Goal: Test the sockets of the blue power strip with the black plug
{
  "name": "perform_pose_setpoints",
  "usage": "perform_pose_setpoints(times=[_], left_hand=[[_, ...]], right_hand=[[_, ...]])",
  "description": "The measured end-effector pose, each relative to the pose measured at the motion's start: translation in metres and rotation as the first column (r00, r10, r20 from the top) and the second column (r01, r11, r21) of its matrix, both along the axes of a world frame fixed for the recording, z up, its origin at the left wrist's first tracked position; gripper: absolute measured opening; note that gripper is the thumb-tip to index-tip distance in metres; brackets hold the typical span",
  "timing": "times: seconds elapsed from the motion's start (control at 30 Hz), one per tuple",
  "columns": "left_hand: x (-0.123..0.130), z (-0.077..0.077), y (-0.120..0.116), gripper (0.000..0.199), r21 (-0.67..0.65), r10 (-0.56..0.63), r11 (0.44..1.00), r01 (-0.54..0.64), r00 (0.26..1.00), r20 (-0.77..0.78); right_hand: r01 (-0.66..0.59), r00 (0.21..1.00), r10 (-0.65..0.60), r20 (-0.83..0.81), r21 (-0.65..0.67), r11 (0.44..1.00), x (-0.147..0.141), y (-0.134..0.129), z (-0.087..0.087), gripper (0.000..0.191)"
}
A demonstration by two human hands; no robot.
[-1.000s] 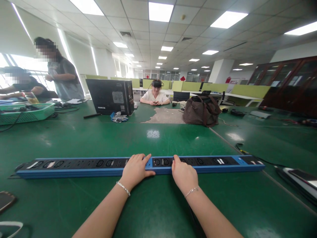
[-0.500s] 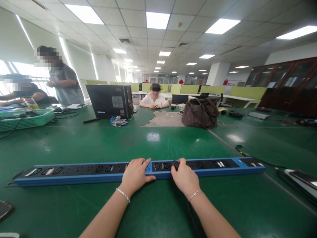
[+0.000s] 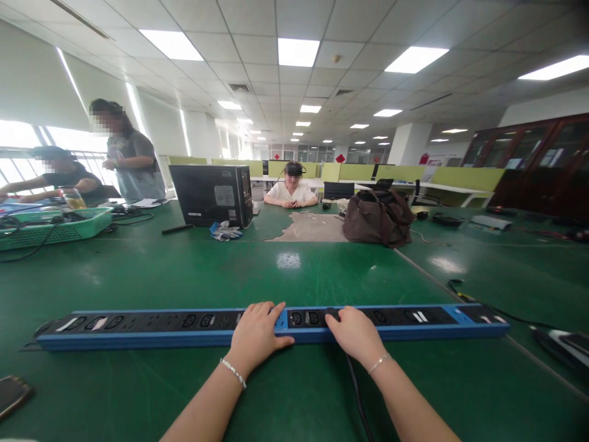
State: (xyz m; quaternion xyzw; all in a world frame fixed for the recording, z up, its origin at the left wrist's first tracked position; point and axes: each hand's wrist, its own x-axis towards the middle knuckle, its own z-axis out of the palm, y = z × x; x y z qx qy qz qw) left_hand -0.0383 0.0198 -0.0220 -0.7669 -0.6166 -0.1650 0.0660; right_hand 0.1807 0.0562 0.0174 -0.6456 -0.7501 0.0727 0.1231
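A long blue power strip [image 3: 184, 339] with black sockets lies across the green table. My left hand [image 3: 256, 334] wraps over its middle, thumb on the near side and fingers on top, gripping it. Just to the right, my right hand [image 3: 356, 334] is closed round a black plug [image 3: 332, 313] at a socket; how deep the plug sits is hidden. From beneath that hand a black cable [image 3: 356, 393] runs toward the near table edge.
Farther back on the green table [image 3: 221, 270] are a black computer case [image 3: 209, 193], gloves [image 3: 225, 231], a green basket [image 3: 87, 227] and a brown bag [image 3: 377, 221]. A phone [image 3: 13, 393] lies near left. Three people are beyond, one facing me across the table.
The whole view has shifted slightly, so everything appears lower and further right. My right hand has turned a little over the plug, and more of the cable shows.
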Motion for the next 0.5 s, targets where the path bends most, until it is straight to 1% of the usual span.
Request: perform_pose_setpoints(times=[0.17,0.23,0.3,0.37,0.43,0.5], left_hand=[[-0.001,-0.001,0.000,0.072,-0.005,0.000,1.000,0.000,1.000,-0.005],[-0.001,-0.001,0.000,0.072,-0.006,-0.001,1.000,0.001,1.000,-0.007],[0.000,0.000,0.000,0.072,-0.006,0.000,1.000,0.000,1.000,-0.006],[0.000,0.001,-0.001,0.072,-0.009,0.001,1.000,-0.001,1.000,-0.003],[0.000,0.003,-0.001,0.073,-0.015,0.005,1.000,-0.005,1.000,-0.001],[0.001,0.003,-0.001,0.073,-0.021,0.012,1.000,-0.012,1.000,0.002]], right_hand=[[-0.028,0.999,0.029,-0.024,0.055,0.998,0.001,0.001,-0.010,0.042],[-0.027,0.999,0.030,-0.045,0.081,0.996,0.000,0.002,-0.010,0.041],[-0.017,0.996,0.027,-0.089,0.109,0.994,0.001,0.002,-0.006,0.040],[-0.004,0.983,0.026,-0.181,0.121,0.993,0.004,0.004,0.003,0.042],[-0.001,0.954,0.031,-0.299,0.100,0.995,0.009,0.006,0.013,0.045],[0.004,0.944,0.023,-0.330,0.079,0.997,0.012,0.008,0.019,0.046]])
